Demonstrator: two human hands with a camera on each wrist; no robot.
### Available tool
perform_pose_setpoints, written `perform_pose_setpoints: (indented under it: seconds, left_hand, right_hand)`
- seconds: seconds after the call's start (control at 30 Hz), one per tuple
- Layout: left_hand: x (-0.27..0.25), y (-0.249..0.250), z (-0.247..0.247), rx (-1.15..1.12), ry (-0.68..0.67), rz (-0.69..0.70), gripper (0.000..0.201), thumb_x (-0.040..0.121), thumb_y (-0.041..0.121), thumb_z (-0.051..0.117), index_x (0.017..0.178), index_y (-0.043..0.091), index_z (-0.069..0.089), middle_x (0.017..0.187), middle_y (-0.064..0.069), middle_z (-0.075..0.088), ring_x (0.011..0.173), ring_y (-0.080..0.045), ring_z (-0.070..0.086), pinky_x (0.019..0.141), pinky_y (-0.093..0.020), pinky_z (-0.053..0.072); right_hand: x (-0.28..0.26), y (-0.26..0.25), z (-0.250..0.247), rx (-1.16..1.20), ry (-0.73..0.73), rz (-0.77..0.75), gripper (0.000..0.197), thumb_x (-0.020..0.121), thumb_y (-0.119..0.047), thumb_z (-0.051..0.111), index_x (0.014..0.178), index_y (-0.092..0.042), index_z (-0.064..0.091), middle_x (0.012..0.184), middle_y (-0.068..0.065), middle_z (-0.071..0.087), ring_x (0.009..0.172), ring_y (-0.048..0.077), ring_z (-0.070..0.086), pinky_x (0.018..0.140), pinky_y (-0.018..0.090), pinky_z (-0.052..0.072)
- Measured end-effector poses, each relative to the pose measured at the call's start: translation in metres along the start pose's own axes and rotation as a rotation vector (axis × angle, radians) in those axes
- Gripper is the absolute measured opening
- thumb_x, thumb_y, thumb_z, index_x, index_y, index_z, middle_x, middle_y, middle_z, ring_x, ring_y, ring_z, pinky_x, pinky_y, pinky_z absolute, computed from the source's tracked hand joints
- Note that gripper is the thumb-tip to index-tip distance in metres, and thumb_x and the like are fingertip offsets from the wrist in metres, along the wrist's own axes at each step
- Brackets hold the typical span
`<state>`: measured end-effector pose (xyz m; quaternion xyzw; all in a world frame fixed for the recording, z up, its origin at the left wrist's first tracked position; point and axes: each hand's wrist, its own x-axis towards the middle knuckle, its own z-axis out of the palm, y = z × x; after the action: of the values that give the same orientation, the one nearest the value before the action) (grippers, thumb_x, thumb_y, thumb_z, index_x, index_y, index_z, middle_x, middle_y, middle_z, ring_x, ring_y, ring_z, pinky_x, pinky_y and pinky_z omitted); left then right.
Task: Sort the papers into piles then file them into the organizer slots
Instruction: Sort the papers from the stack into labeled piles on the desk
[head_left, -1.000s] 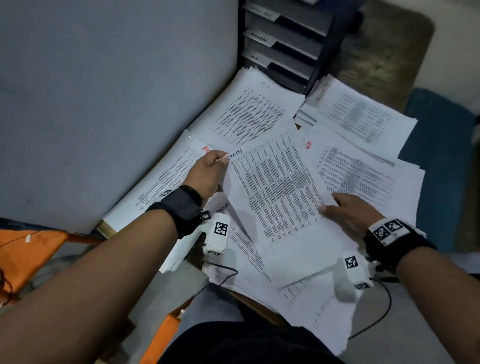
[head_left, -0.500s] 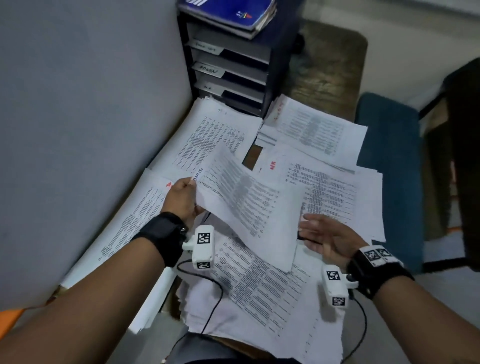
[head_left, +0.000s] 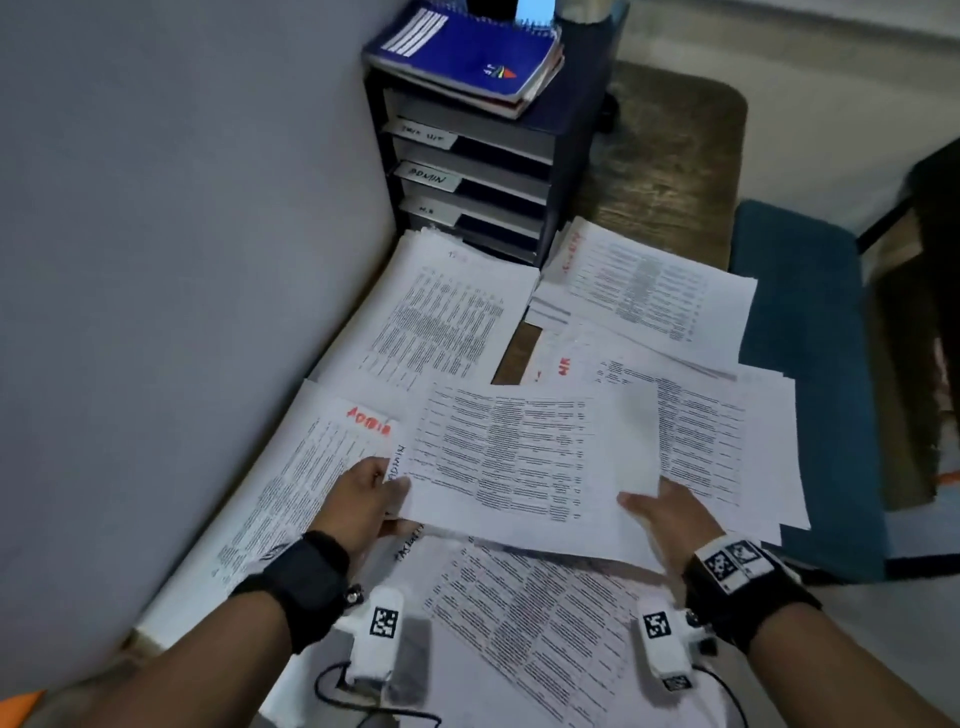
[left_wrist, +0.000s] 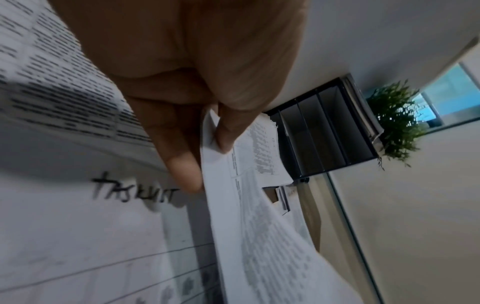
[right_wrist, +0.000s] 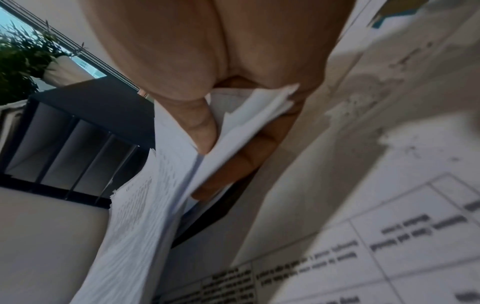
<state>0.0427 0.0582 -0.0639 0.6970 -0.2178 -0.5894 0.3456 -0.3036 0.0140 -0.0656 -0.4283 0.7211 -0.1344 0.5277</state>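
Head view: the organizer (head_left: 483, 171) stands far, against the wall (head_left: 182, 260), notebooks (head_left: 462, 57) on top; its labelled slots look dark, contents unclear. Paper piles (head_left: 452, 322) cover the desk (head_left: 670, 171). Both hands hold one sheet (head_left: 524, 462) above them.

Left wrist: left hand (left_wrist: 187, 86) pinches the sheet's edge.

Right wrist: right hand (right_wrist: 221, 86) grips its other end.

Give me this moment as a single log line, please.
left hand: pinching held papers | right hand: gripping same papers | organizer: not yet reached
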Motion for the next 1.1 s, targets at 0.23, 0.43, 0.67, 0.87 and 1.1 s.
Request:
perform_pose_setpoints:
  seconds: [0.23, 0.43, 0.67, 0.87, 1.1]
  left_hand:
    - [-0.010, -0.008, -0.005, 0.033, -0.141, -0.080, 0.015, 0.098, -0.002, 0.052, 0.112, -0.002, 0.049, 0.110, -0.023, 0.069, 0.074, -0.037, 0.072, 0.079, -0.056, 0.059]
    - [-0.024, -0.006, -0.018, 0.128, -0.303, -0.021, 0.030, 0.095, -0.012, 0.039, 0.118, 0.004, 0.050, 0.088, -0.017, 0.073, 0.059, -0.035, 0.065, 0.060, -0.043, 0.050]
    - [0.013, 0.014, -0.079, 0.896, 0.004, 0.180, 0.020, 0.095, 0.010, 0.044, 0.099, 0.029, 0.049, 0.103, -0.009, 0.071, 0.087, -0.028, 0.068, 0.077, -0.040, 0.057]
    - [0.032, 0.067, -0.099, 1.514, 0.138, 0.283, 0.031, 0.095, 0.007, 0.043, 0.122, 0.014, 0.055, 0.117, -0.022, 0.063, 0.103, -0.037, 0.060, 0.082, -0.037, 0.047]
    - [0.055, 0.092, -0.074, 1.853, 0.117, 0.238, 0.051, 0.092, 0.010, 0.045, 0.140, 0.027, 0.048, 0.133, -0.010, 0.057, 0.122, -0.031, 0.046, 0.101, -0.044, 0.039]
  right_hand:
    - [-0.013, -0.026, -0.008, 0.114, -0.025, -0.041, 0.032, 0.093, -0.014, 0.060, 0.125, -0.011, 0.058, 0.113, 0.003, 0.066, 0.082, 0.009, 0.056, 0.070, 0.025, 0.039]
    - [-0.009, -0.011, 0.005, 0.080, -0.074, 0.020, 0.027, 0.091, -0.017, 0.063, 0.117, -0.012, 0.063, 0.102, 0.001, 0.071, 0.089, 0.018, 0.065, 0.077, 0.030, 0.046]
    - [-0.004, -0.017, 0.035, 0.421, -0.222, 0.096, 0.023, 0.090, -0.003, 0.059, 0.112, -0.008, 0.064, 0.101, 0.017, 0.073, 0.082, 0.032, 0.069, 0.078, 0.049, 0.052]
    - [0.005, -0.045, 0.066, 0.364, -0.368, 0.146, 0.024, 0.091, 0.003, 0.059, 0.111, -0.004, 0.048, 0.083, 0.023, 0.057, 0.050, 0.020, 0.050, 0.049, 0.027, 0.037]
    - [0.011, -0.034, 0.067, -0.493, -0.120, -0.251, 0.024, 0.078, -0.020, 0.076, 0.099, -0.016, 0.066, 0.087, -0.001, 0.068, 0.077, 0.017, 0.063, 0.072, 0.028, 0.049]
